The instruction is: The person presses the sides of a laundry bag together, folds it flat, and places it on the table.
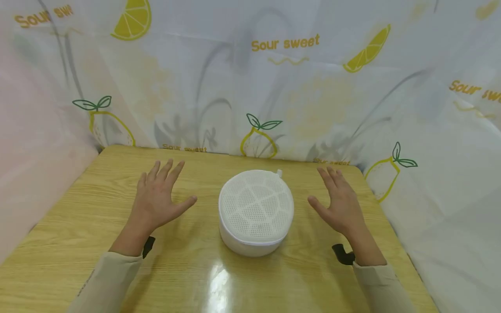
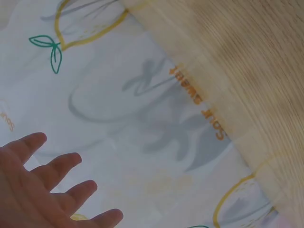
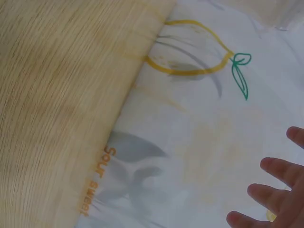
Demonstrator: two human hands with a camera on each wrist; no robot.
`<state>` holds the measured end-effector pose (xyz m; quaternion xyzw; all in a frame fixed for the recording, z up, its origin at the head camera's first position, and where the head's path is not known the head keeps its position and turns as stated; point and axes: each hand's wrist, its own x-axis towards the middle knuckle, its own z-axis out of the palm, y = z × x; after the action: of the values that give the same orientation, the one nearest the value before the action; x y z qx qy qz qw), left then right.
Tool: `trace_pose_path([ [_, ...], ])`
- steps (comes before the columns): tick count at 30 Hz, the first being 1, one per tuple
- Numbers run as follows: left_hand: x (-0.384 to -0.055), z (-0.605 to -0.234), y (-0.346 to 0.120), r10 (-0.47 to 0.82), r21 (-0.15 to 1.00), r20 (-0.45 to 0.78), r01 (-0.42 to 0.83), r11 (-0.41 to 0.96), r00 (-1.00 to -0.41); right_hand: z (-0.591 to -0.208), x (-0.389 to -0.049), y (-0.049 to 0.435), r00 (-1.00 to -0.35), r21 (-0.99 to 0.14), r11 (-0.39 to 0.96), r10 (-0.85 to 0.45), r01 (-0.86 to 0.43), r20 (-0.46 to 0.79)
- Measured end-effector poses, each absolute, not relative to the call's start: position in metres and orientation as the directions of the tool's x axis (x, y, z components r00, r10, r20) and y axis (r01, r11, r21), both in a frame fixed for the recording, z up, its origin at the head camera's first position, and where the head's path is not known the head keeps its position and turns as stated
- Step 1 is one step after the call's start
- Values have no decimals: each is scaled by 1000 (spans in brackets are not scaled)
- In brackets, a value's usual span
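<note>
A white, drum-shaped mesh laundry bag (image 1: 256, 213) stands on the wooden table, its round mesh top facing up and a small white tab at its far right rim. To its left hovers my left hand (image 1: 156, 200), fingers spread and thumb pointing towards the bag, touching nothing. On the other side my right hand (image 1: 340, 204) is held with fingers extended and thumb towards the bag, also apart from it. Both wrist views show spread fingertips of the left hand (image 2: 52, 185) and the right hand (image 3: 280, 190) against the printed cloth; the bag is outside those views.
The wooden table (image 1: 188, 278) has a bright reflection near its front. A white cloth (image 1: 219, 87) printed with lemons and "Sour sweet" hangs along the back and right edges, and a pale pinkish cloth (image 1: 35, 130) borders the left. Black straps sit at both wrists.
</note>
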<state>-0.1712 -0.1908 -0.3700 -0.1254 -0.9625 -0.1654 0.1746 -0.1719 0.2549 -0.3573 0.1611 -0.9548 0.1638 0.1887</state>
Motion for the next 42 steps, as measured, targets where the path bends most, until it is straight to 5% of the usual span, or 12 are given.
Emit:
trace_pose_path([
  [20, -170, -371, -171, 236, 410, 462, 442, 798, -855, -355, -169, 235, -841, -350, 809, -294, -472, 454],
  [30, -163, -372, -152, 238, 604, 312, 385, 698, -920, -361, -161, 224, -876, -546, 693, -299, -472, 378],
  [42, -162, -377, -133, 274, 768, 246, 359, 530, -930, -368, -154, 209, -911, -685, 601, -300, -412, 284],
])
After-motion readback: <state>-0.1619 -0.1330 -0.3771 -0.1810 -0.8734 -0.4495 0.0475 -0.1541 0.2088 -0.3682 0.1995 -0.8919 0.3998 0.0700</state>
